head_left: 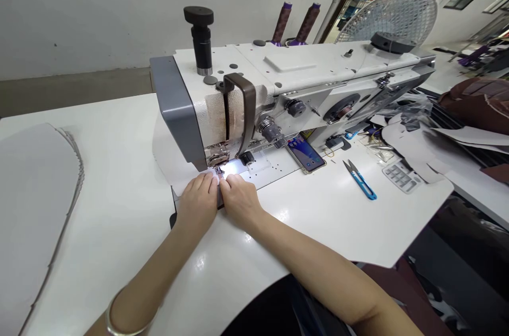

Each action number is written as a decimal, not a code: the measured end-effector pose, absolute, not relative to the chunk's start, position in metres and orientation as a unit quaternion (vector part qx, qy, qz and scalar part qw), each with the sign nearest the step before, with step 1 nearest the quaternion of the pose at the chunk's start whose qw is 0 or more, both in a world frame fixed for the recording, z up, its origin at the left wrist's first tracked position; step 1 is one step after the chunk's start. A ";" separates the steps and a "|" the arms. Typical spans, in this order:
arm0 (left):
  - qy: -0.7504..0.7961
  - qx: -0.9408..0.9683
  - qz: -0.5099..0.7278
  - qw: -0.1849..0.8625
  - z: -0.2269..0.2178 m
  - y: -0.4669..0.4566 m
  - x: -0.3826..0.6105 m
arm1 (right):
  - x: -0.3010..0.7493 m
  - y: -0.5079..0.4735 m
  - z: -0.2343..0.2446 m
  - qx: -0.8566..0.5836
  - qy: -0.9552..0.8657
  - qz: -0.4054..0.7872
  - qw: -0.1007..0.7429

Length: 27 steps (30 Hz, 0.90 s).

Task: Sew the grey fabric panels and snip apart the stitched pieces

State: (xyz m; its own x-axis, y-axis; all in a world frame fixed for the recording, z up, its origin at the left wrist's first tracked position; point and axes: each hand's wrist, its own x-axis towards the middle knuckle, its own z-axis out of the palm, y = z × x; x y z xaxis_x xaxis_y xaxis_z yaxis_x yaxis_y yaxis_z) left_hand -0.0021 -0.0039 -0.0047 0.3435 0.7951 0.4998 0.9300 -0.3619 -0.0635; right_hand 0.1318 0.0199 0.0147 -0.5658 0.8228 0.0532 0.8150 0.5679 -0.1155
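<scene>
Person seated at a white industrial sewing machine set into a glossy white tabletop. Left hand, wearing a thin metal bangle on the wrist, and right hand lie side by side, almost touching, just in front of the steel presser foot.

Left fingers lie together, curved down on a pale grey sheet of cut material. Right fingers sit the same way on it, tips right by the foot. Neither hand is spread wide; whether either pinches the sheet or only presses it, cannot tell. The sheet lies flat on the tabletop, running from under the hands to the left of the foot, its far part behind the grey machine end cover.

Stack of pale grey curved panels at far left of tabletop, well apart from the hands. Right of the machine bed: smartphone in a gold-edged case, blue-handled thread snips, white keypad device. Two purple-based thread cones stand behind the machine; wire desk fan beyond. Dark brown leather pieces heaped at right.
</scene>
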 end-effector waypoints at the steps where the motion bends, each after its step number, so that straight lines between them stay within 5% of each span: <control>1: -0.538 -0.802 -0.194 0.176 -0.006 -0.004 -0.002 | 0.132 0.020 0.014 -0.464 -0.883 0.041 0.051; 19: -0.579 -0.783 -0.225 0.042 -0.011 0.011 -0.022 | 0.129 0.022 0.002 -0.471 -0.880 0.007 0.066; 27: -0.581 -0.783 -0.208 0.074 -0.011 0.010 -0.021 | 0.128 0.021 0.002 -0.477 -0.876 0.001 0.071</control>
